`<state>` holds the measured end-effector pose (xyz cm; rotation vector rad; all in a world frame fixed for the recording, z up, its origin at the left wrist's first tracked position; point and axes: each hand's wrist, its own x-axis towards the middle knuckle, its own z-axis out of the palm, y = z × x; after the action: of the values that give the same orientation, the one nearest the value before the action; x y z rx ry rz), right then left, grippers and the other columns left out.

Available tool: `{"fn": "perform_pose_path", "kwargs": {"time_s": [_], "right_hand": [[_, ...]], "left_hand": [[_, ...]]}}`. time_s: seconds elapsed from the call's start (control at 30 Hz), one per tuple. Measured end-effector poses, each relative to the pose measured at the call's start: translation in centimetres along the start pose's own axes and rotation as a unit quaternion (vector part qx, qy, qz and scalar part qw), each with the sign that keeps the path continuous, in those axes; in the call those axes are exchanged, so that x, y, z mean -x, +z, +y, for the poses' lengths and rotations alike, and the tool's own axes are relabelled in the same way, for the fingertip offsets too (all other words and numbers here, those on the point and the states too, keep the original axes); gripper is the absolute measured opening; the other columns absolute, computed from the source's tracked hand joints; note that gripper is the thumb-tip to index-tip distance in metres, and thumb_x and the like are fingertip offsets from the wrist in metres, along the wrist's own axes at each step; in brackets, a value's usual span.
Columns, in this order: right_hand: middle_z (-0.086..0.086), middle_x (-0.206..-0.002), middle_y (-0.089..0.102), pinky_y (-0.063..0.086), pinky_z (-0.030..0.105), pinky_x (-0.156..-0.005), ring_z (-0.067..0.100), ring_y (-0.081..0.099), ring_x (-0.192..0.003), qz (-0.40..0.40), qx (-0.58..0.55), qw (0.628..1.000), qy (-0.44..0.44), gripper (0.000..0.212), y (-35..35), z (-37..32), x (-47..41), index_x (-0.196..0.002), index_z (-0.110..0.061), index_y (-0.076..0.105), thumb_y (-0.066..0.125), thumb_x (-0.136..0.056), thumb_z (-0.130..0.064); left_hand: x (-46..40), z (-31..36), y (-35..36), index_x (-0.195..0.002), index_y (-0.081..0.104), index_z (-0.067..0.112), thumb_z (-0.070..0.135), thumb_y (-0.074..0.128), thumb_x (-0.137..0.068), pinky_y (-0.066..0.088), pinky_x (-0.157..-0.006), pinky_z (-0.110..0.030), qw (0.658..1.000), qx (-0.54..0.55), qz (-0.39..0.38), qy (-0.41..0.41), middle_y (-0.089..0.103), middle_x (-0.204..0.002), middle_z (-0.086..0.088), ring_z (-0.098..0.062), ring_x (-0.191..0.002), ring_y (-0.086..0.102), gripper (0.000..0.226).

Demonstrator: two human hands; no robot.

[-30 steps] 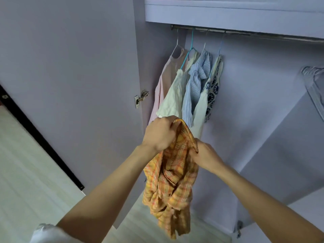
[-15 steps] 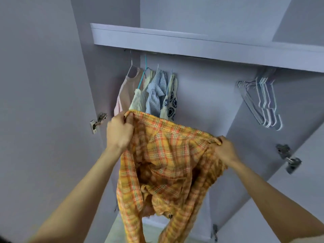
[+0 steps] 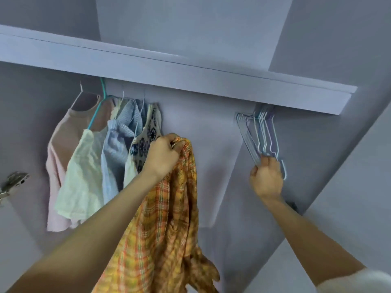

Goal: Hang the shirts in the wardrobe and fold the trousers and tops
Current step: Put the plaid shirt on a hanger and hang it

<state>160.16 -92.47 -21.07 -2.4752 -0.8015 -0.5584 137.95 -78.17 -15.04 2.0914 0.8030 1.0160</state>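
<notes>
The wardrobe (image 3: pixel 211 127) stands open; under its shelf (image 3: pixel 169 68) four garments hang in a tight row at the left: a pink top (image 3: pixel 61 149), a cream top (image 3: pixel 82 176) on a teal hanger (image 3: pixel 99 108), a pale blue top (image 3: pixel 118 144) and a patterned top (image 3: pixel 146 136); at the right a bunch of empty wire hangers (image 3: pixel 262 134) hangs close to the side wall. The left hand (image 3: pixel 163 155) grips the orange plaid shirt (image 3: pixel 165 225) bunched at its top, just in front of the patterned top; the shirt hangs down limp below it. Half a second ago both hands held the shirt spread between them; now the right hand (image 3: pixel 266 178) has let go and its fingers curl round the lower ends of the empty hangers. Between the hung clothes and the hangers lies a wide bare stretch of back panel; a door hinge (image 3: pixel 12 182) shows at the left edge.
</notes>
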Motion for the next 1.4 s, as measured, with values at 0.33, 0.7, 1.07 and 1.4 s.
{"fn": "perform_pose_path", "kwargs": {"time_s": [0.33, 0.7, 1.07, 1.4], "right_hand": [[0.014, -0.064, 0.063, 0.046, 0.026, -0.041, 0.028, 0.064, -0.056, 0.006, 0.16, 0.987, -0.034, 0.023, 1.8, 1.3, -5.9, -0.068, -0.002, 0.063, 0.081, -0.054, -0.001], [0.029, -0.082, 0.065, 0.036, 0.037, -0.059, 0.045, 0.062, -0.078, 0.096, -0.148, 0.984, 0.021, 0.026, 2.5, -0.9, -4.5, -0.103, 0.002, 0.06, 0.045, -0.097, -0.017], [-0.005, -0.062, 0.053, 0.038, 0.013, -0.057, 0.0, 0.051, -0.056, -0.024, -0.411, 0.91, 0.049, 0.014, 6.5, -1.1, 10.4, -0.082, -0.008, 0.048, 0.044, -0.095, -0.013], [0.0, -0.052, 0.025, 0.03, 0.031, -0.051, 0.017, 0.028, -0.051, -0.182, -0.474, 0.845, 0.169, 0.045, 8.3, -5.7, 11.7, -0.056, -0.017, 0.028, 0.055, -0.091, -0.021]], "left_hand": [[-2.8, -1.0, 3.3, -0.088, 0.062, 0.007, 0.019, 0.054, -0.093, 0.048, -0.055, -0.044, 0.999, 0.027, 0.035, -0.014, 0.063, -0.072, -0.03, -0.044, -0.061, 0.058, 0.015], [-2.3, -2.0, 3.7, -0.088, 0.061, 0.013, 0.02, 0.052, -0.094, 0.048, -0.059, -0.032, 1.0, 0.008, -0.006, -0.021, 0.067, -0.074, -0.022, -0.035, -0.066, 0.064, 0.012], [1.1, -7.6, 0.3, -0.107, 0.065, 0.014, 0.025, 0.054, -0.093, 0.051, -0.067, -0.038, 0.997, -0.045, -0.01, -0.068, 0.069, -0.081, -0.015, -0.029, -0.07, 0.062, 0.021], [4.2, -9.6, -2.0, -0.107, 0.067, 0.015, 0.027, 0.054, -0.093, 0.051, -0.083, -0.04, 0.992, -0.049, -0.051, -0.109, 0.069, -0.098, -0.008, -0.027, -0.092, 0.063, 0.023]]}}
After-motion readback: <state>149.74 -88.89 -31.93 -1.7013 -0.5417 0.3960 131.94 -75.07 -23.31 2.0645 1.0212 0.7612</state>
